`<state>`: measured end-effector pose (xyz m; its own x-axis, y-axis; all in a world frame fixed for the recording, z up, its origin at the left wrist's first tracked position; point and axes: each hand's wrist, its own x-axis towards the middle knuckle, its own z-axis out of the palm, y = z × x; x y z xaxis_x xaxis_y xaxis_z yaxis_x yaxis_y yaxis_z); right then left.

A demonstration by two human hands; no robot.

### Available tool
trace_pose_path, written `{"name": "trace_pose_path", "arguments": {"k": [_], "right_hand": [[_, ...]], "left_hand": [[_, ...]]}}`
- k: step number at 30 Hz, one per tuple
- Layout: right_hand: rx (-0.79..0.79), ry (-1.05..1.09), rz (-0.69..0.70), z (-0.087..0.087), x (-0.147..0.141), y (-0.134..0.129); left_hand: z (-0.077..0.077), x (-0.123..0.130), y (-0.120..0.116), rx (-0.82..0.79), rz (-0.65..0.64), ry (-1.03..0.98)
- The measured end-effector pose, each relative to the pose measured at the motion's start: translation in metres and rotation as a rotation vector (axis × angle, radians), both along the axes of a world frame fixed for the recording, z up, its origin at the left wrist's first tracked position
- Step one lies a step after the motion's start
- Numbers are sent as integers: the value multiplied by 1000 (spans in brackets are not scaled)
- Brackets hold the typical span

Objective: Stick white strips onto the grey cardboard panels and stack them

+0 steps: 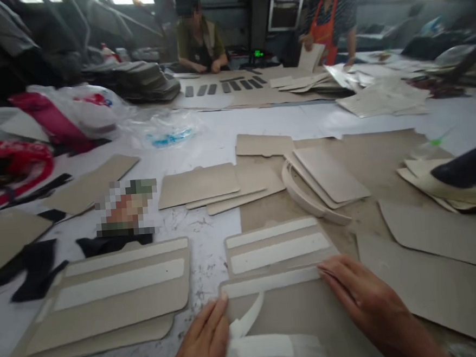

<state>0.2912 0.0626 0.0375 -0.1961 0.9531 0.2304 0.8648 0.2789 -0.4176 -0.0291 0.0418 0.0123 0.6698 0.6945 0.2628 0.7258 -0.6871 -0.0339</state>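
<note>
From where I stand, the grip of the right hand looks pinched on a white strip, while the left hand, its closure unclear, touches the other end, probably keeping it straight along the panel between both grips.

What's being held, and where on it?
The near beige panel: right hand pinches its upper right corner; left hand touches its upper left corner.
</note>
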Motion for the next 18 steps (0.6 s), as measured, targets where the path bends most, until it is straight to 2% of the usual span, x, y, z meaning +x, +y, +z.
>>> {"name": "trace_pose_path", "arguments": {"k": [2, 5, 10, 15, 18], "right_hand": [[-24, 0, 73, -3, -1, 7], [-29, -53, 103, 5, -14, 21], [87, -141, 144, 20, -61, 56], [45, -135, 283, 8, -104, 76], [-34, -158, 365, -3, -117, 77]], "left_hand": [[6, 2, 0, -22, 12, -33], [11, 6, -1, -6, 17, -101], [5, 7, 0, 35, 48, -106], [-5, 4, 1, 113, 17, -149], [-5, 4, -1, 59, 61, -120]]}}
